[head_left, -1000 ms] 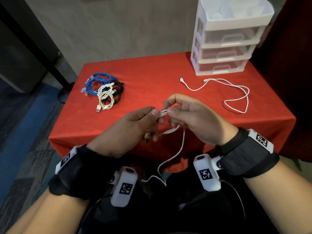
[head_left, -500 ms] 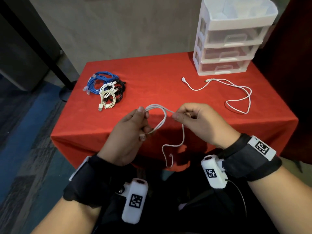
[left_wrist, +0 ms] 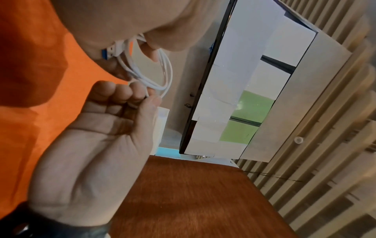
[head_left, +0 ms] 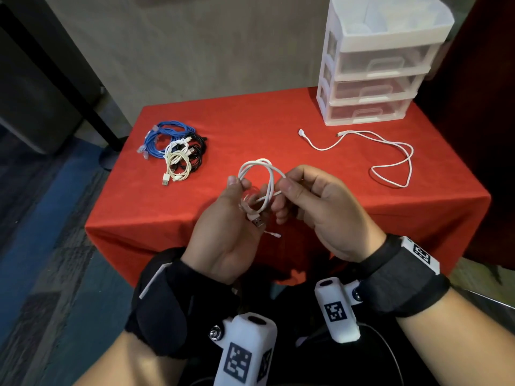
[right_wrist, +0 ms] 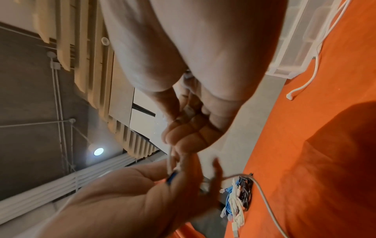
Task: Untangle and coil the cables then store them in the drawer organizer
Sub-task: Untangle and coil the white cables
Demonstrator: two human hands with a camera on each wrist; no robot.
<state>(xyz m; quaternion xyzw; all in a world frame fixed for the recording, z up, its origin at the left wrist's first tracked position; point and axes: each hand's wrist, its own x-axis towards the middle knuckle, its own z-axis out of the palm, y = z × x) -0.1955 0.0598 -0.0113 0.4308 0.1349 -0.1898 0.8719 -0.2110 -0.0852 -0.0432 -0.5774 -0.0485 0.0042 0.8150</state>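
- the white cable (head_left: 260, 179), thin, smooth and round, is wound into a small loop held in the air above the near edge of the table (head_left: 250, 121), which is draped in matte red cloth
- the left hand (head_left: 225, 227) pinches the loop between thumb and fingers; a metal usb plug (head_left: 257, 220) pokes out below them
- the right hand (head_left: 320, 210) pinches a strand of the same loop between thumb and forefinger
- in the right wrist view the strands between the fingers are blurred and hard to follow
- a second white cable (head_left: 390, 157) lies loose and uncoiled on the cloth, near the translucent plastic drawer organizer (head_left: 376, 65), whose top is cut off
- a tangled pile of blue, black and cream cables (head_left: 175, 151) sits at the far left of the table
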